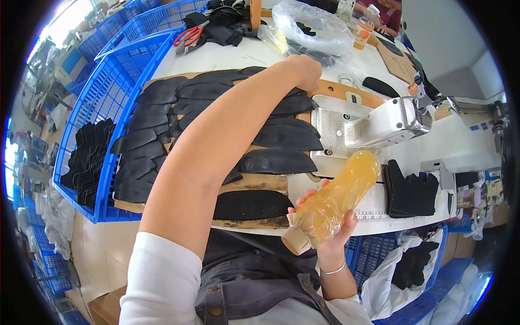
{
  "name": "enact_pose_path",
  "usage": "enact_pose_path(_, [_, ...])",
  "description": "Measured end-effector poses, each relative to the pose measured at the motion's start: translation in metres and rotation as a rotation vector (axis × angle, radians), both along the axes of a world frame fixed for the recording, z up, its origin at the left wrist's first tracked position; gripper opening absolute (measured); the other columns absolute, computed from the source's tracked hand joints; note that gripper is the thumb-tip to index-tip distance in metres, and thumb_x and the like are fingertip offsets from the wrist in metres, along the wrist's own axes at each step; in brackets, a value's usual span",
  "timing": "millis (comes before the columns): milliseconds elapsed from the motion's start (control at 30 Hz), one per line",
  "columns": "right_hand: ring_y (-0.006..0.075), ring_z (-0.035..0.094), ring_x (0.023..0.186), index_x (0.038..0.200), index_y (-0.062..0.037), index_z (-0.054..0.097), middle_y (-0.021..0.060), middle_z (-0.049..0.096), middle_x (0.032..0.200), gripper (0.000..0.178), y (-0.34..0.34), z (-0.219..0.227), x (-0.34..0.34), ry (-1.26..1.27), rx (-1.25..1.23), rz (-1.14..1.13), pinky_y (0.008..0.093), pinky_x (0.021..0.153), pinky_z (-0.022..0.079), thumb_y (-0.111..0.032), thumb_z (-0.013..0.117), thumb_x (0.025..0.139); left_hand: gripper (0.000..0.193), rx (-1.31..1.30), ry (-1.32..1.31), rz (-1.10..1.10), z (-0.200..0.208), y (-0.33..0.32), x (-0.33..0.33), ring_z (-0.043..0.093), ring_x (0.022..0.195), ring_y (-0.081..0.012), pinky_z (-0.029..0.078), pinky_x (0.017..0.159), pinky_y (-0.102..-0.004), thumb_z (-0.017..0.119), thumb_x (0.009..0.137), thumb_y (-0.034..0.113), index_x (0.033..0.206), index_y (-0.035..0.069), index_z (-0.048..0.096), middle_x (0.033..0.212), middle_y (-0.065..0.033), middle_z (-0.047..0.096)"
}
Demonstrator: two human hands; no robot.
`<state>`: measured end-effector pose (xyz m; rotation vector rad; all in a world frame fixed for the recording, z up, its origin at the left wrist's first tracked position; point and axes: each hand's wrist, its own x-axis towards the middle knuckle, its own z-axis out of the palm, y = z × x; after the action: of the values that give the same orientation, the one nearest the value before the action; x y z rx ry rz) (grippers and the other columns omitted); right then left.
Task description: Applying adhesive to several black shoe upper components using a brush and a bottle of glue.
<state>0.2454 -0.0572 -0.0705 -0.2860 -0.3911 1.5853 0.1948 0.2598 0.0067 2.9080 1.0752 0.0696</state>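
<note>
My right hand point(338, 230) is wrapped round a clear plastic bottle point(346, 187) of yellow-orange liquid. The bottle is tilted, its pale cap toward me and its base toward the sewing machine point(384, 124). My left arm stretches across the table, and my left hand point(304, 71) is closed at the far edge of the black pieces. Its fingertips are turned away, so whatever they hold is hidden. Beneath that arm, curved black pieces point(284, 134) overlap in rows on a brown board point(260, 182). A single black piece point(252, 205) lies nearest me.
Blue crates point(103, 127) line the left side, one holding black wavy pieces point(89, 162). Red-handled scissors point(190, 35), a plastic bag point(314, 30) and a drink cup point(363, 32) are at the back. Black stacked pieces point(409, 189) lie at right. Another person's hand point(368, 10) shows beyond.
</note>
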Motion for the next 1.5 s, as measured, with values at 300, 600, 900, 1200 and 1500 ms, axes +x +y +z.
enact_pose_path(300, [0.0378,0.052,0.108,0.132,-0.0093,0.034,0.0204,0.050,0.119,0.076,0.001,-0.001,-0.001,-0.026,0.002,-0.017,0.0573,0.093,0.041,-0.049,0.064,0.075,0.030,0.033,0.112,0.124,0.015,-0.008,0.007,0.060,0.099,-0.0301,0.049,0.081,-0.0414,0.060,0.070,0.026,0.094,0.008,0.067,0.101,-0.0122,0.065])
enact_pose_path(600, [0.0383,0.052,0.108,0.132,-0.0086,0.034,0.0211,0.050,0.119,0.077,0.001,0.000,-0.001,-0.020,-0.008,-0.016,0.0575,0.094,0.041,-0.048,0.065,0.074,0.036,0.127,0.043,0.133,0.016,-0.002,0.000,0.061,0.095,-0.0311,0.050,0.080,-0.0407,0.067,0.068,0.030,0.095,0.006,0.067,0.100,-0.0120,0.065])
enact_pose_path(900, [0.0380,0.052,0.109,0.132,-0.0086,0.033,0.0216,0.049,0.120,0.076,0.000,0.001,-0.001,-0.014,-0.020,-0.023,0.0573,0.094,0.041,-0.046,0.065,0.075,0.018,-0.147,-0.324,0.081,-0.009,0.006,-0.013,0.057,0.099,-0.0285,0.046,0.085,-0.0366,0.067,0.069,0.025,0.082,0.012,0.070,0.099,-0.0125,0.063])
enact_pose_path(1200, [0.0375,0.052,0.109,0.134,-0.0096,0.033,0.0201,0.049,0.120,0.076,-0.001,0.003,-0.002,-0.014,-0.034,-0.021,0.0569,0.093,0.041,-0.046,0.065,0.075,0.016,-0.093,-0.320,0.033,-0.017,0.003,-0.015,0.056,0.098,-0.0298,0.046,0.084,-0.0384,0.059,0.074,0.022,0.076,0.011,0.071,0.100,-0.0115,0.063])
enact_pose_path(1500, [0.0354,0.052,0.108,0.134,-0.0111,0.034,0.0169,0.049,0.118,0.076,-0.001,0.001,-0.004,-0.035,-0.034,-0.024,0.0550,0.092,0.043,-0.050,0.063,0.076,0.024,0.106,-0.416,-0.133,-0.031,0.000,-0.014,0.057,0.093,-0.0279,0.044,0.083,-0.0381,0.055,0.076,0.018,0.098,0.012,0.062,0.088,-0.0064,0.065])
